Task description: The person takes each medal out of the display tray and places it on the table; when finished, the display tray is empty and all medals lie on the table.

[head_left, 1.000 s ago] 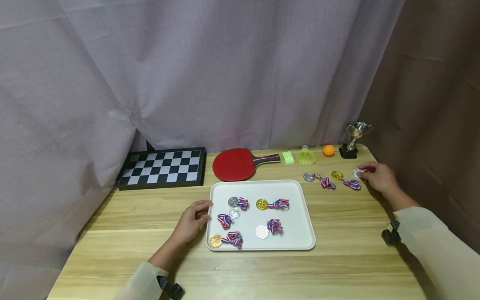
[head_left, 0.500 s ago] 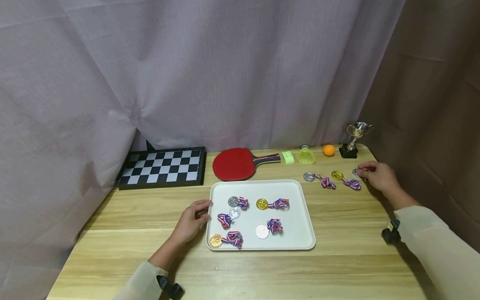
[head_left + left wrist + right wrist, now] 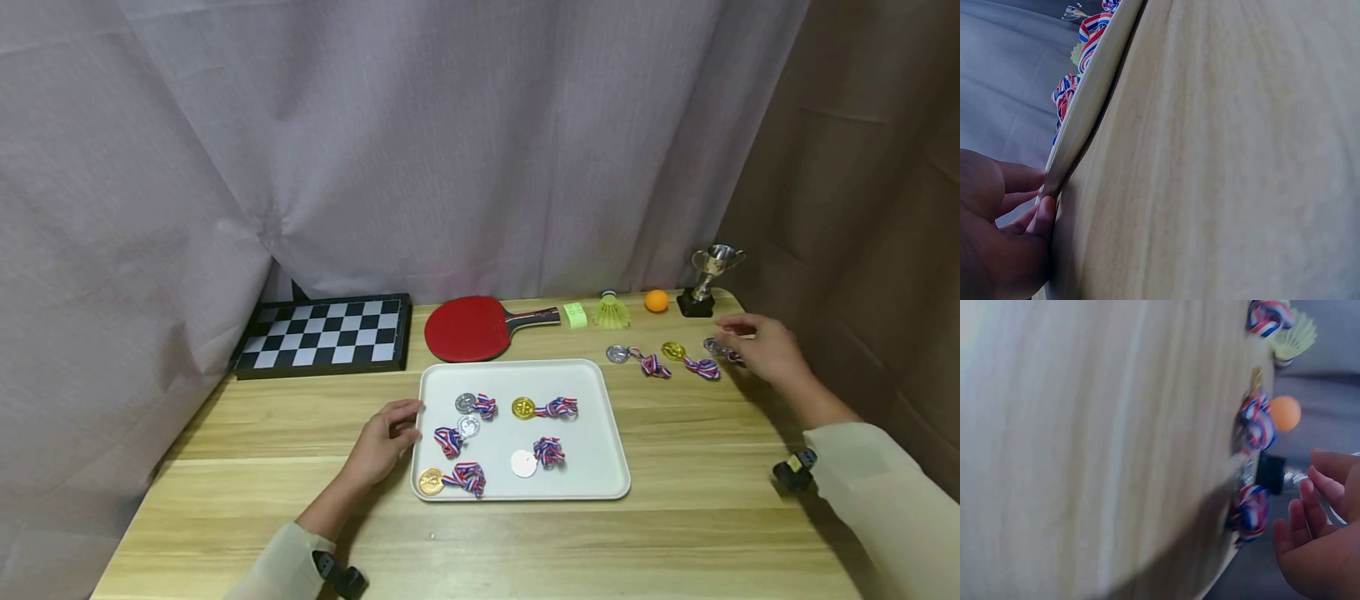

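At the left rim of the white tray point(image 3: 613, 417), my left hand point(image 3: 384, 442) pinches the edge between thumb and fingers; the left wrist view shows the thumb point(image 3: 1046, 215) against the rim's outer side. Several medals with red, white and blue ribbons lie on the tray, among them a gold medal point(image 3: 524, 407) and a silver one point(image 3: 466, 403). My right hand point(image 3: 761, 350) hovers over a silver medal point(image 3: 712, 345) at the far right of the table, holding nothing. Its ribbon point(image 3: 1252, 514) is bunched on the table, partly hidden by the hand in the head view.
Left of that medal lie another gold medal point(image 3: 673, 351) and a silver medal point(image 3: 618, 354). Along the back stand a chessboard point(image 3: 322, 335), a red table tennis bat point(image 3: 467, 329), a sticky note point(image 3: 575, 315), a shuttlecock point(image 3: 612, 311), an orange ball point(image 3: 656, 301) and a trophy cup point(image 3: 705, 279).
My right hand has let go of the silver medal and drawn up and slightly right, uncovering its ribbon. The left hand stays at the tray's rim.
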The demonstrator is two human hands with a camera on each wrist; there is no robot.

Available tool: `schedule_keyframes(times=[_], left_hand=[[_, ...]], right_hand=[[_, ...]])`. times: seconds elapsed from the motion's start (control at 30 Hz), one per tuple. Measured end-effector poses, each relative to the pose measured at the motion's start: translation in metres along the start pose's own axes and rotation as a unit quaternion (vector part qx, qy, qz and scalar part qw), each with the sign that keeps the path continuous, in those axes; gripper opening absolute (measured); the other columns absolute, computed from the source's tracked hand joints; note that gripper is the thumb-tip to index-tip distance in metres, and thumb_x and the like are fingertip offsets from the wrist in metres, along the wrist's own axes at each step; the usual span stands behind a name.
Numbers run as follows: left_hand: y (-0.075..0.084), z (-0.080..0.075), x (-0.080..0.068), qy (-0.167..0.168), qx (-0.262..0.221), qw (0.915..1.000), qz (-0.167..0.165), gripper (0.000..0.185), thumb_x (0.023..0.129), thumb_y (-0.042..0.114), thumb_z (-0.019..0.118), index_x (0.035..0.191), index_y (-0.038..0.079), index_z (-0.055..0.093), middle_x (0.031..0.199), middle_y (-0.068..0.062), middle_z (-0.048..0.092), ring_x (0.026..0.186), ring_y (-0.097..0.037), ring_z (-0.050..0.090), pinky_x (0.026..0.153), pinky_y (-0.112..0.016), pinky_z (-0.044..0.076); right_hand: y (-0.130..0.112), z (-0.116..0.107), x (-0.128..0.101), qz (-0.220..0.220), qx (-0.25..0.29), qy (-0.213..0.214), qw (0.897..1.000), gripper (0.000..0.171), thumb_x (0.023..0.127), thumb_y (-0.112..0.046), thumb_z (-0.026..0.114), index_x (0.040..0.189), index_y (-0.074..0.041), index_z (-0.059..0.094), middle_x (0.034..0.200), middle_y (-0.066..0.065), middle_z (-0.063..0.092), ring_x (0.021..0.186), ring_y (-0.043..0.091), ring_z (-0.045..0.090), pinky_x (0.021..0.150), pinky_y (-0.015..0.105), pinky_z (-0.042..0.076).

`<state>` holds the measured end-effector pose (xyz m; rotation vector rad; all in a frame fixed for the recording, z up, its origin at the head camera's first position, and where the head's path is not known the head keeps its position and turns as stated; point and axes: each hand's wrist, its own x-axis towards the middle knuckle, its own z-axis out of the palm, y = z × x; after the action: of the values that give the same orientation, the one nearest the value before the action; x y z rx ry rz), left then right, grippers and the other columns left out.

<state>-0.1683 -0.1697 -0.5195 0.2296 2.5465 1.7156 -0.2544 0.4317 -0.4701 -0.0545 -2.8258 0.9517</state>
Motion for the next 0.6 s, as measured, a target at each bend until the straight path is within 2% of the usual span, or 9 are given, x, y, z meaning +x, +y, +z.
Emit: schedule_keyframes(times=[0.1,0.17,0.2,0.27,0.4,0.43,0.5,0.6], left_hand=[[0.0,0.0,0.0,0.0,0.0,1.0,0.001,0.044,0.09,-0.015,0.065,0.134,-0.009,0.063,0.142,-0.022,0.058,0.119,-0.037,0.064,0.097,-0.036,0.058],[0.0,0.0,0.0,0.0,0.0,1.0,0.001,0.044,0.091,-0.015,0.065,0.134,-0.009,0.063,0.141,-0.022,0.058,0.119,-0.037,0.064,0.097,-0.036,0.058],[0.0,0.0,0.0,0.0,0.001,1.0,0.001,0.043,0.091,-0.015,0.065,0.134,-0.009,0.063,0.141,-0.022,0.058,0.118,-0.037,0.064,0.097,-0.036,0.058],[0.001,0.0,0.0,0.0,0.002,1.0,0.002,0.043,0.091,-0.015,0.065,0.134,-0.009,0.063,0.141,-0.023,0.058,0.118,-0.036,0.064,0.097,-0.035,0.058],[0.001,0.0,0.0,0.002,0.003,1.0,0.001,0.044,0.09,-0.015,0.065,0.133,-0.009,0.063,0.141,-0.022,0.058,0.119,-0.037,0.064,0.098,-0.037,0.058],[0.001,0.0,0.0,0.002,0.002,1.0,0.001,0.044,0.09,-0.015,0.065,0.133,-0.009,0.063,0.141,-0.022,0.058,0.119,-0.037,0.064,0.098,-0.037,0.058],[0.002,0.0,-0.001,0.002,0.0,1.0,-0.001,0.044,0.09,-0.015,0.065,0.134,-0.008,0.063,0.141,-0.022,0.058,0.119,-0.037,0.063,0.099,-0.038,0.057],[0.002,0.0,-0.001,0.002,-0.001,1.0,-0.001,0.044,0.091,-0.015,0.065,0.134,-0.009,0.063,0.141,-0.022,0.058,0.119,-0.037,0.063,0.099,-0.038,0.057]], right_hand=[[-0.014,-0.002,-0.005,-0.024,0.002,-0.005,1.0,0.043,0.103,-0.031,0.065,0.127,0.005,0.066,0.124,0.032,0.065,0.106,0.043,0.063,0.064,0.013,0.043],[-0.024,-0.002,-0.008,-0.039,0.011,-0.007,0.999,0.043,0.102,-0.031,0.065,0.127,0.004,0.067,0.125,0.031,0.066,0.11,0.045,0.062,0.068,0.009,0.042],[-0.03,-0.002,-0.01,-0.043,0.018,-0.009,0.999,0.043,0.102,-0.031,0.066,0.127,0.004,0.067,0.126,0.03,0.066,0.107,0.039,0.064,0.069,0.007,0.042],[-0.041,0.0,-0.014,-0.052,0.029,-0.013,0.998,0.042,0.102,-0.03,0.065,0.128,0.004,0.066,0.128,0.03,0.065,0.109,0.039,0.064,0.073,0.007,0.042],[-0.067,0.005,-0.02,-0.065,0.042,-0.024,0.997,0.041,0.103,-0.028,0.064,0.13,0.004,0.066,0.129,0.028,0.064,0.11,0.036,0.062,0.085,0.022,0.053],[-0.073,0.007,-0.022,-0.07,0.043,-0.026,0.996,0.041,0.103,-0.027,0.064,0.13,0.004,0.066,0.129,0.028,0.064,0.114,0.041,0.06,0.088,0.026,0.055],[-0.086,0.011,-0.026,-0.08,0.049,-0.031,0.995,0.039,0.102,-0.024,0.066,0.128,0.005,0.066,0.127,0.027,0.065,0.114,0.038,0.058,0.093,0.037,0.057],[-0.103,0.018,-0.031,-0.09,0.068,-0.05,0.992,0.037,0.101,-0.02,0.068,0.128,0.005,0.066,0.127,0.025,0.064,0.116,0.038,0.057,0.097,0.048,0.055]])
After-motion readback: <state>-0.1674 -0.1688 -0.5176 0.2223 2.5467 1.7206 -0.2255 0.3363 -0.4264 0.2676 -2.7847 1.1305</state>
